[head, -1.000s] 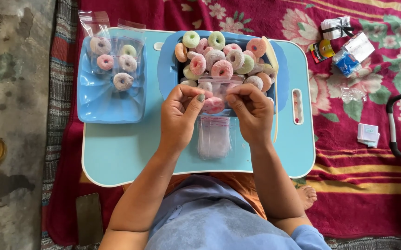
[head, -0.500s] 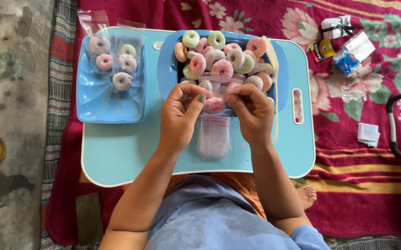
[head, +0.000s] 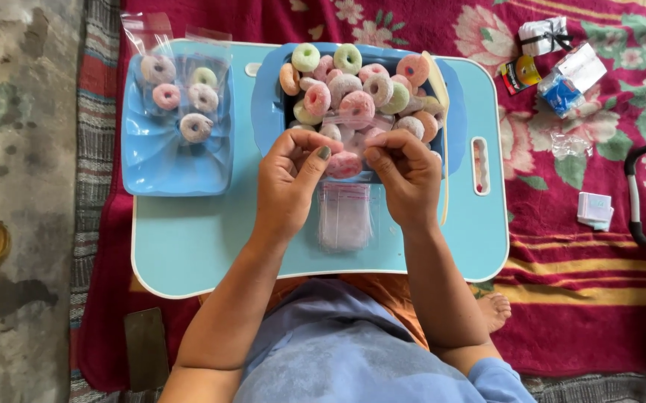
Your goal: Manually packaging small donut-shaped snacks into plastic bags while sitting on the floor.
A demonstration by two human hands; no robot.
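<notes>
**Over the blue lap tray: candy ring being bagged**

Above the blue lap tray (head: pixel 188 254), a small clear bag (head: pixel 345 153) with a pink sugared ring inside is pinched by the left hand (head: pixel 289 183) and right hand (head: pixel 405 175) (fingers closed on its edges), just before the ring-filled bowl (head: pixel 267 112).

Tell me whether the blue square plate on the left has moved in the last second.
No. The blue square plate sits at the same spot on the light blue lap table, beside the round tray of ring candies, as before.
</notes>
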